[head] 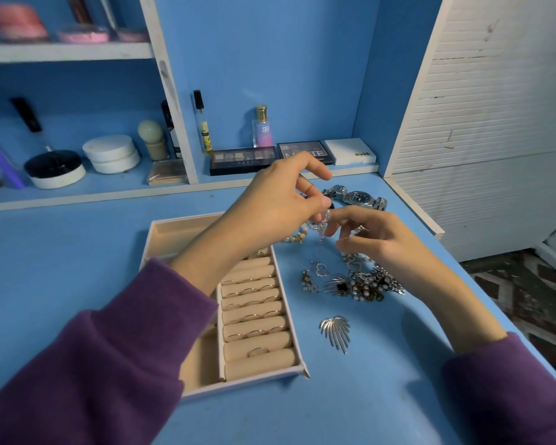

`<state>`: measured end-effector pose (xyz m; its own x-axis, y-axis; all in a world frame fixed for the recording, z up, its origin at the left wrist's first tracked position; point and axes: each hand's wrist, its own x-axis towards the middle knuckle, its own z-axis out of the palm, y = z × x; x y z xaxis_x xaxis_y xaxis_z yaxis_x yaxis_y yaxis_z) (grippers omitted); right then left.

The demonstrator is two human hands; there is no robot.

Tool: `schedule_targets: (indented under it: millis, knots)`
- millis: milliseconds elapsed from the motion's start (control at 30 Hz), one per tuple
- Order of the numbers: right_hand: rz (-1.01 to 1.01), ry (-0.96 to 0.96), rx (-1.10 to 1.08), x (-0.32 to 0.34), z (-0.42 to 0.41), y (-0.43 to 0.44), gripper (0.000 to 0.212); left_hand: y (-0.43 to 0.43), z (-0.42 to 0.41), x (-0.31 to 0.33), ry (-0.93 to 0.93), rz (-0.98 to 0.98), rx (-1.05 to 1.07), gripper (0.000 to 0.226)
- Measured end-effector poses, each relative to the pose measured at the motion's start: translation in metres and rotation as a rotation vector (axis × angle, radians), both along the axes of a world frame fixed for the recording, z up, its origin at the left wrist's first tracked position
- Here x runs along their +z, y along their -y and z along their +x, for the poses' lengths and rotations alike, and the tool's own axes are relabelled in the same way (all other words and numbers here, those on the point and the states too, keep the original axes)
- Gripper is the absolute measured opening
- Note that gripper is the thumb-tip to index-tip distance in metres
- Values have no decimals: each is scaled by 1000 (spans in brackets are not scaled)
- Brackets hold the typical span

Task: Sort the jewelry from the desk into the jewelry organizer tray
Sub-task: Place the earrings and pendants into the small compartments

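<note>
Organizer tray (183, 226) sits left-centre on the desk (61, 252), with rings (254, 333) seated in its roll slots. Left hand (280, 200) is over the tray's far right corner, thumb and fingers pinching a small silver dangly piece (321, 224). Right hand (376, 236) pinches the same piece from the opposite side, off the desk. Loose jewelry pile (363, 282) and a fan-shaped brooch (336, 332) lie right of the tray. Watch (357, 197) lies beyond the hands.

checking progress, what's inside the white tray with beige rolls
Thin gold rings sit between the white organizer tray's beige padded rolls. The left forearm hides the far rolls and partly the left compartments.
</note>
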<state>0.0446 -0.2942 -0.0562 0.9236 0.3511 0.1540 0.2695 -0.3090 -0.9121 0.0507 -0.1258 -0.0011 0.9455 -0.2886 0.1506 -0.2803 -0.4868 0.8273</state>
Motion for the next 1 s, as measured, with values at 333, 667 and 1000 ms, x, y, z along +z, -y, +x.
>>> schedule_targets:
  millis: [333,667,1000]
  knots:
    - [180,-22,-67,1,0,-1,15,-6,0,-4,-7,-7,-13,25]
    - [220,13,-134,1,0,-2,11,-7,1,-23,-109,-65,-4,19]
    - [363,3,-179,2,2,0,7,-17,1,-35,-144,-68,27,16]
